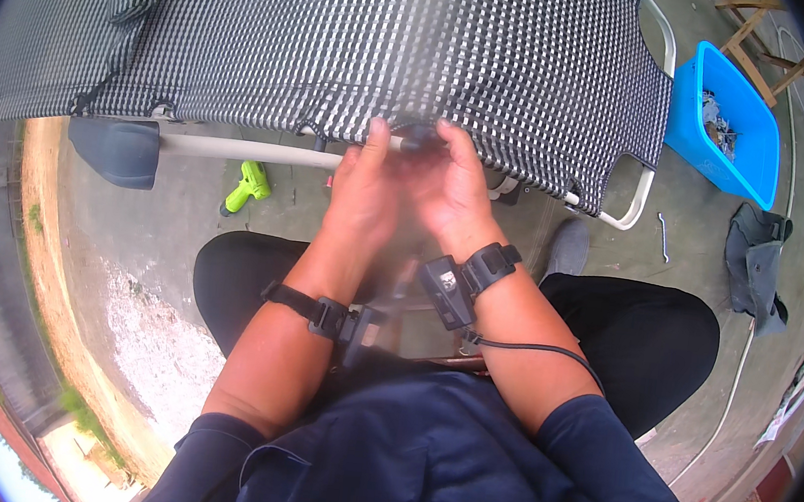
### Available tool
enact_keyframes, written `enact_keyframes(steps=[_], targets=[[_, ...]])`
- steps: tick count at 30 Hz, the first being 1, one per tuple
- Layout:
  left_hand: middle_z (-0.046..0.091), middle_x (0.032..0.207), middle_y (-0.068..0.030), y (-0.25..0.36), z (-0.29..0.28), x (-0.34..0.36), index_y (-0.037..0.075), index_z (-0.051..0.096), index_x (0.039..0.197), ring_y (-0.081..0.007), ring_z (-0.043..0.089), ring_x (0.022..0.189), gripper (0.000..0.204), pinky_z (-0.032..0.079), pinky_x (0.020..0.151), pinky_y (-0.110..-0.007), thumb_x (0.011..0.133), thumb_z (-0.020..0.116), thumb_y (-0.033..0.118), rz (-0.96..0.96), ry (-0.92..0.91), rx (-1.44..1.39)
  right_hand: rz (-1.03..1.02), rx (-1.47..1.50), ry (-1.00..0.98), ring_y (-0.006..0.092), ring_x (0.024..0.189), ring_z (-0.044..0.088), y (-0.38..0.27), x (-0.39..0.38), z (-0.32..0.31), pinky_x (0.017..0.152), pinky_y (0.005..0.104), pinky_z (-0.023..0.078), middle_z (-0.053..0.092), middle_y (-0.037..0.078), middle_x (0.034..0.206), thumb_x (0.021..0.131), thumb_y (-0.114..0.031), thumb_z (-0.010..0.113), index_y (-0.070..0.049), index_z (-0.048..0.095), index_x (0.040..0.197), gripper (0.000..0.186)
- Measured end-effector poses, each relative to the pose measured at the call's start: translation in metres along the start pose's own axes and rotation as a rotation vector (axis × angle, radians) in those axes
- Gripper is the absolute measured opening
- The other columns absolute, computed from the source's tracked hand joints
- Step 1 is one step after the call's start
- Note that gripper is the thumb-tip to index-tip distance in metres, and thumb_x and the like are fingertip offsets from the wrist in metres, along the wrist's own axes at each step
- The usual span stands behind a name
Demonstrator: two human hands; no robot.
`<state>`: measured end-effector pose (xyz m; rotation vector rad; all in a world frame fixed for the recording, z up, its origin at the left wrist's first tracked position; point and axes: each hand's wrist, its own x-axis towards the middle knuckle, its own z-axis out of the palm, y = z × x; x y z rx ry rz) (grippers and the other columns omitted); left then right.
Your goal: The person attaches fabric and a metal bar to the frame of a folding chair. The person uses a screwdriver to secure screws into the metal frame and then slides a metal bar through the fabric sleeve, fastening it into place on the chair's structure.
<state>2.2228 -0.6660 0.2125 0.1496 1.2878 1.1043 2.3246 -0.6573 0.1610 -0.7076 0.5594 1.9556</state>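
Note:
A folding bed with black-and-white woven fabric (297, 41) stretches in front of me on a pale tubular frame (235, 148). At its near edge, my left hand (366, 183) curls by the tube, thumb pointing up. My right hand (456, 186) faces it just to the right, thumb also raised against the fabric edge. Both seem to grip the frame around a dark joint (419, 138) between the thumbs. A smear down the picture's middle blurs this spot, and most of the fingers are hidden. A grey rounded cap (116, 151) covers the tube's left end.
On the concrete floor lie a lime-green power tool (247, 190) at left and a wrench (662, 237) at right. A blue bin (727, 139) holding small loose pieces stands at far right, near a wooden stand (744, 37). Dark cloth (758, 262) lies below it.

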Motion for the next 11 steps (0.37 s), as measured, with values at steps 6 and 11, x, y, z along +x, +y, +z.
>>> enact_keyframes(steps=[6,11], targets=[[0.061,0.107,-0.0107,-0.002,0.054,0.020,0.010,0.056,0.124,-0.0250,0.059,0.101,0.051,0.050,0.091,-0.044,0.105,0.046,0.055,-0.039,0.128,-0.178,-0.029,0.088,-0.079,0.0266,0.098,0.063,-0.027,0.012,-0.005,0.101,0.0460,0.049,0.067,0.012,0.104,0.089,-0.017,0.067,-0.005,0.060,0.110,0.025],[0.060,0.102,-0.0115,-0.012,0.082,0.035,0.007,0.055,0.121,-0.0279,0.059,0.092,0.046,0.054,0.085,-0.048,0.108,0.040,0.048,-0.027,0.342,-0.262,-0.013,0.009,-0.181,0.0290,0.101,0.064,-0.044,0.012,-0.015,0.104,0.0481,0.049,0.067,0.015,0.107,0.090,-0.015,0.063,-0.002,0.060,0.112,0.026]])
